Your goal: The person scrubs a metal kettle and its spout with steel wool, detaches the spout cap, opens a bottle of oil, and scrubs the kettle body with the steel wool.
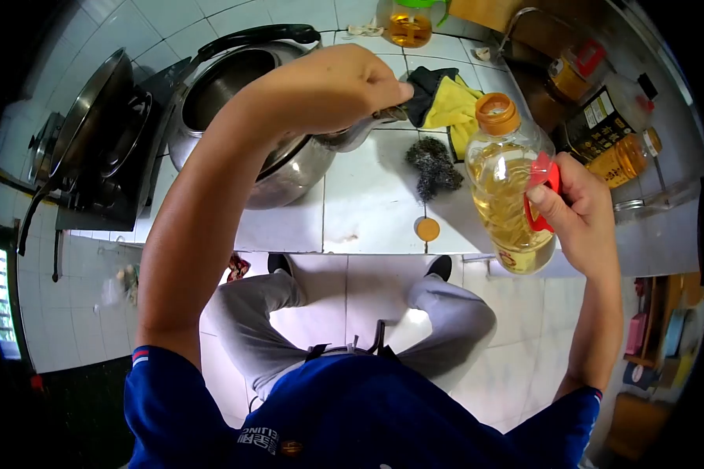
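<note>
My right hand (579, 215) is closed round the red handle (546, 195) of a clear plastic oil bottle (502, 207). The bottle stands nearly upright, with pale yellow oil inside and an orange neck (497, 114). My left hand (340, 86) is closed in a pinch above the large metal kettle (301, 180), close to its spout (356, 137). What those fingers hold, if anything, I cannot make out. My left forearm hides part of the kettle. A steel wool scourer (432, 170) and a round orange cap (427, 229) lie on the white tiled counter (368, 207) between my hands.
A yellow and black cloth (450, 109) lies behind the scourer. At the back stands a green-topped jug (411, 25) of amber liquid. Pans (90, 117) are at the left; several bottles and jars (622, 160) stand at the right. The counter's front edge faces me.
</note>
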Demonstrator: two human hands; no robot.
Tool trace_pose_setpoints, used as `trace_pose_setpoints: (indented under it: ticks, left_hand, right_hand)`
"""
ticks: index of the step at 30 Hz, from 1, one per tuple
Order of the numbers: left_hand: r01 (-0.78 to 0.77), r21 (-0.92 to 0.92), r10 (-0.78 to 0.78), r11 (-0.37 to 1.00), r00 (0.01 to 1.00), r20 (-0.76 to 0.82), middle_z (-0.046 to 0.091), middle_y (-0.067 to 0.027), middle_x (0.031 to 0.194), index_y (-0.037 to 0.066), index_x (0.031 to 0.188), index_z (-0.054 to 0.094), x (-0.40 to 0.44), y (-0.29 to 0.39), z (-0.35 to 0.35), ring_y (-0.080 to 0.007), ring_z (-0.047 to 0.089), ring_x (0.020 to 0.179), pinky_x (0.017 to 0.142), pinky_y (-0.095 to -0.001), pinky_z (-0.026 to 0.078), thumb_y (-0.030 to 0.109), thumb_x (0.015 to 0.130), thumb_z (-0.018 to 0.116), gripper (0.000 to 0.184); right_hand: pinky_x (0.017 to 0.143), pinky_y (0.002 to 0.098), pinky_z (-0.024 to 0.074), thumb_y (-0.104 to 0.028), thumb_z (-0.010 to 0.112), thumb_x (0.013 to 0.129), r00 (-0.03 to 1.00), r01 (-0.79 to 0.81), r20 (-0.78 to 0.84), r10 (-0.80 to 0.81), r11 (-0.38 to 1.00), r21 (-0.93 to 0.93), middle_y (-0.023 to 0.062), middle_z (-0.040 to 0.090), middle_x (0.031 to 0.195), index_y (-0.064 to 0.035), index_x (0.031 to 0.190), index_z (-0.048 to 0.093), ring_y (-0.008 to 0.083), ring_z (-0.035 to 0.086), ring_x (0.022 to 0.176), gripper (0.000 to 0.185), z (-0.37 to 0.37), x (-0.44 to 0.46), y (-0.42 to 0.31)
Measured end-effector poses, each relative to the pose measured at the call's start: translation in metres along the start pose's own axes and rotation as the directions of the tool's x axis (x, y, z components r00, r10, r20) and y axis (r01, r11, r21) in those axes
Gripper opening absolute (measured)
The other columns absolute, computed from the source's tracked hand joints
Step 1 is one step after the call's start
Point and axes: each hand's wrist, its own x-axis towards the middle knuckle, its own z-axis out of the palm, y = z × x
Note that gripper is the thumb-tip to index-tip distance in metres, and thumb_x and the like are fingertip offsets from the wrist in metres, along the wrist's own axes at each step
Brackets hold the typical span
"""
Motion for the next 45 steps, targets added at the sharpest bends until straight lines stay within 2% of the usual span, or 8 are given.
trace_pose_setpoints:
  ticks: [6,14,16,17,30,33,41,45]
  left_hand:
    - [-0.22,-0.194,0.206,0.956,0.975,-0.088,0.065,-0.0007,0.074,-0.002,0.096,0.074,-0.006,-0.017,-0.001,-0.0081,0.058,0.071,0.065,-0.0239,0.048,0.019,0.083,0.076,0.024]
    - [0.013,-0.544,-0.021,0.839,1.0,-0.009,0.069,-0.0048,0.084,0.0,0.098,0.073,-0.005,-0.018,-0.008,-0.0116,0.064,0.071,0.066,-0.0229,0.053,0.015,0.084,0.076,0.021]
    - [0.206,-0.657,-0.041,0.725,0.965,0.257,0.067,-0.0079,0.088,-0.008,0.106,0.063,-0.008,-0.008,-0.024,-0.0112,0.062,0.073,0.066,-0.022,0.053,0.014,0.096,0.063,0.024]
    - [0.218,-0.72,0.027,0.659,0.95,0.312,0.068,-0.0098,0.091,-0.009,0.111,0.063,0.001,-0.025,-0.023,-0.0106,0.063,0.073,0.063,-0.0195,0.051,0.0,0.088,0.068,0.026]
    - [0.091,-0.521,0.04,0.848,0.971,0.234,0.065,-0.0046,0.072,-0.004,0.092,0.07,-0.012,0.009,-0.029,-0.0077,0.057,0.064,0.055,-0.0215,0.043,0.011,0.087,0.07,0.017]
    - [0.08,-0.2,-0.055,0.977,0.99,0.127,0.062,-0.0023,0.069,-0.001,0.088,0.07,-0.015,0.021,-0.021,-0.0072,0.055,0.062,0.055,-0.0243,0.042,0.017,0.086,0.07,0.018]
    - [-0.06,-0.183,0.102,0.981,0.969,0.224,0.066,-0.0044,0.078,0.003,0.104,0.073,0.015,-0.009,-0.007,-0.0138,0.059,0.075,0.067,-0.0295,0.047,0.027,0.084,0.064,0.032]
    - [0.193,-0.194,-0.15,0.962,0.965,0.213,0.067,-0.0044,0.078,0.005,0.104,0.075,-0.006,0.025,-0.018,-0.0142,0.056,0.071,0.064,-0.0294,0.045,0.022,0.084,0.063,0.028]
  right_hand:
    - [0.063,0.024,0.0402,-0.029,0.071,0.093,0.997,-0.079,0.002,0.079,0.995,0.064,-0.0006,0.051,0.072,-0.0012,0.087,0.058,0.0073,0.045,0.07,0.031,0.001,0.0,0.0]
    - [0.064,0.0233,0.0389,-0.032,0.071,0.094,0.996,-0.092,-0.008,0.093,0.992,0.084,-0.0015,0.051,0.075,-0.002,0.087,0.057,0.0069,0.044,0.072,0.034,0.004,0.0,0.002]
    - [0.064,0.0233,0.0389,-0.033,0.071,0.094,0.994,-0.109,-0.01,0.11,0.991,0.083,-0.0014,0.051,0.076,-0.0021,0.087,0.057,0.0069,0.044,0.072,0.034,0.004,0.0,0.004]
    - [0.064,0.0234,0.039,-0.033,0.071,0.094,0.994,-0.109,-0.013,0.111,0.99,0.092,-0.0014,0.051,0.076,-0.0021,0.087,0.057,0.0069,0.044,0.072,0.035,0.004,0.001,0.004]
    - [0.065,0.0224,0.0383,-0.034,0.072,0.093,0.997,-0.075,-0.006,0.075,0.993,0.088,-0.0023,0.051,0.076,-0.0026,0.086,0.057,0.0067,0.044,0.072,0.035,0.005,0.0,0.005]
    - [0.065,0.022,0.0383,-0.033,0.072,0.093,0.996,-0.093,0.004,0.093,0.988,0.119,-0.0031,0.051,0.078,-0.0029,0.087,0.057,0.0063,0.044,0.073,0.034,0.004,-0.001,0.007]
    - [0.066,0.0213,0.0386,-0.03,0.072,0.094,0.996,-0.088,-0.006,0.09,0.989,0.118,-0.0036,0.053,0.08,-0.0029,0.092,0.06,0.0057,0.046,0.074,0.029,0.005,-0.001,0.007]
    - [0.067,0.0208,0.0385,-0.028,0.071,0.094,0.995,-0.103,-0.002,0.105,0.984,0.143,-0.0038,0.053,0.08,-0.0026,0.092,0.06,0.0054,0.047,0.074,0.028,0.006,-0.001,0.007]
